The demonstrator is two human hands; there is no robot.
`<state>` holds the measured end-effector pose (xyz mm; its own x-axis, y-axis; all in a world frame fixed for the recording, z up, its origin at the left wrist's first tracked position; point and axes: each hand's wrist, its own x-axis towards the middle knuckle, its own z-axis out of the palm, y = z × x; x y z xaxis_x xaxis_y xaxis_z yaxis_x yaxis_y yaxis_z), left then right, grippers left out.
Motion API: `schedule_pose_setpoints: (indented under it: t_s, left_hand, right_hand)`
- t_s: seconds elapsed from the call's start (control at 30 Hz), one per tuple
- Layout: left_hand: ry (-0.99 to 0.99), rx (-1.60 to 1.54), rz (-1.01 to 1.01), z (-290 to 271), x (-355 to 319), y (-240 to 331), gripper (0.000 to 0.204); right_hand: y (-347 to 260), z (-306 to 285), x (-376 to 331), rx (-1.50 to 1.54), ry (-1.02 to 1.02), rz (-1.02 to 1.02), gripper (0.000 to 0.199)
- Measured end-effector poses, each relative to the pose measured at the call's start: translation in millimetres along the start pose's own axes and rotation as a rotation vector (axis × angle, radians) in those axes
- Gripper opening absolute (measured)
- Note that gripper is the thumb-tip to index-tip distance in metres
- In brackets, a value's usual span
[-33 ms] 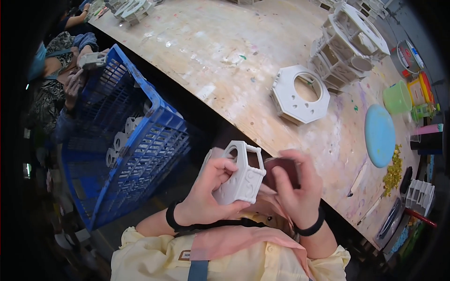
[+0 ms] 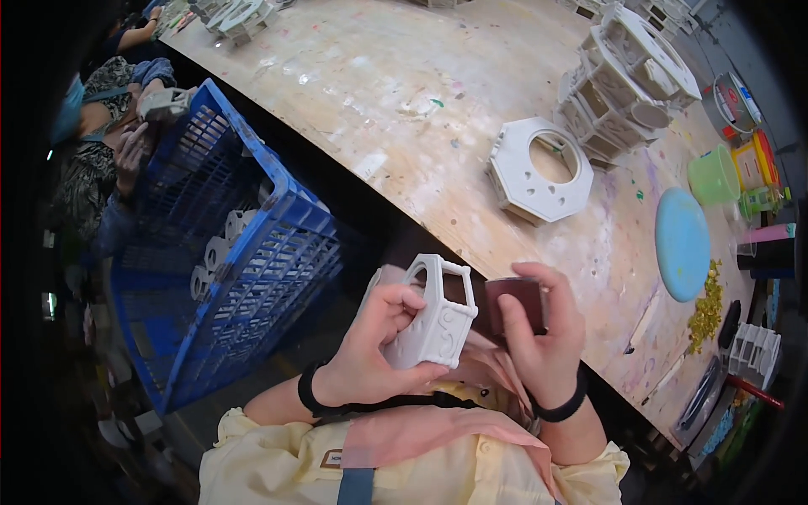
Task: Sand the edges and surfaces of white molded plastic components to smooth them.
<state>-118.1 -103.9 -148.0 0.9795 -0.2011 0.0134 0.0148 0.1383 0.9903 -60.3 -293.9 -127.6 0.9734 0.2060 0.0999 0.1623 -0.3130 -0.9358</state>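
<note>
Since the earlier frame, our right hand (image 2: pixel 545 337) has shifted slightly farther from the blue crate (image 2: pixel 286 188), taking with it the dark reddish-brown pad (image 2: pixel 530 303). Our left hand (image 2: pixel 362 349) and the white casting (image 2: pixel 433 328) in its grasp have hardly moved.

We hold that casting to the right of the crate, left fingers and thumb closed around its sides; its open frame and a face with raised scrolls point away from the crate. Our right hand pinches the pad between thumb and fingers, on the casting's far side from the crate, and we see a narrow gap between casting and pad.

Past the crate's right side we have the worktable (image 2: pixel 379 126). On it, to the right of the crate, lies an octagonal piece (image 2: pixel 551 195) with a round hole, and farther from the crate stands a stack of pale pieces (image 2: pixel 627 80). Well apart from the crate, toward the far right, we see a light-blue oval disc (image 2: pixel 683 244), a green cup (image 2: pixel 714 175) and some yellow scraps (image 2: pixel 705 311).

Inside the crate lie more pale pieces (image 2: pixel 232 225). At its far left edge, a co-worker's hand (image 2: pixel 130 156) is near another pale piece (image 2: pixel 164 105).
</note>
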Motion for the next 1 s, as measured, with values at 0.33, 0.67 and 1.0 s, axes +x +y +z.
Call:
schedule_pose_setpoints:
  t_s: [0.33, 0.67, 1.0]
  left_hand:
    - [0.096, -0.069, 0.026, 1.8, 0.8, -3.2, 0.063]
    - [0.104, -0.118, 0.044, 17.1, -17.1, -7.6, 0.061]
    - [0.059, -0.089, 0.011, 24.6, -47.3, -29.6, 0.062]
  right_hand:
    - [4.7, 5.5, -14.2, 0.328, -0.066, -0.007, 0.022]
    - [16.2, 7.4, -35.5, 0.298, -0.218, -0.003, 0.011]
    - [27.5, 2.2, -69.6, 0.273, 0.1, 0.011, 0.036]
